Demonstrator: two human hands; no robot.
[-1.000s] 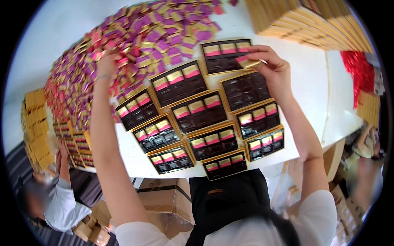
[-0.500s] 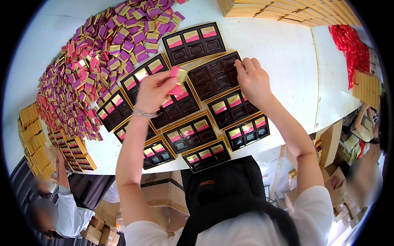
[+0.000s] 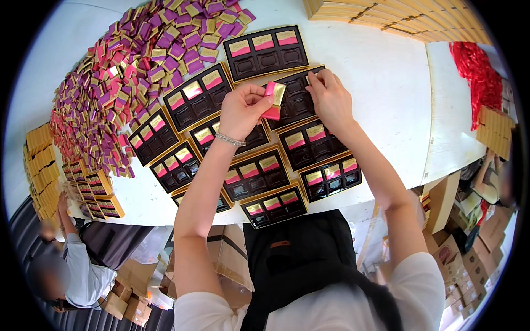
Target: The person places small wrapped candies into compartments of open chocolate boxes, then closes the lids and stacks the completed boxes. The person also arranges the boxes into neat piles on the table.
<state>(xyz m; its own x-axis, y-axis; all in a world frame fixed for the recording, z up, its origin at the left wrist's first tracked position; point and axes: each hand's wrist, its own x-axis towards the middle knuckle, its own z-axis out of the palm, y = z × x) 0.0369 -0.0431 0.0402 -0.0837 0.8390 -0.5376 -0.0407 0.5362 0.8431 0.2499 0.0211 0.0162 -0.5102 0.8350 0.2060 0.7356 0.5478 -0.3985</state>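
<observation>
My left hand (image 3: 238,115) pinches pink-and-gold wrapped chocolates (image 3: 275,95), apparently two, between thumb and fingers. They are above the left side of a black chocolate box tray (image 3: 298,103) whose visible cavities hold nothing. My right hand (image 3: 332,102) is closed at that tray's far right edge, its fingertips together; what they hold, if anything, cannot be made out. Around it lie several similar boxes, such as the far one (image 3: 266,57) and the one at left (image 3: 197,97), each with wrapped chocolates in its far row.
A large heap of purple, pink and gold wrapped chocolates (image 3: 127,83) covers the table's left. Stacked yellow-edged boxes (image 3: 397,19) stand far right, near red ribbon (image 3: 476,83). More filled boxes (image 3: 99,185) sit at left by another person (image 3: 83,270).
My left hand has moved right, carrying the chocolates from over the neighbouring box to the tray at my right hand. My right hand has shifted slightly left along the tray's far edge.
</observation>
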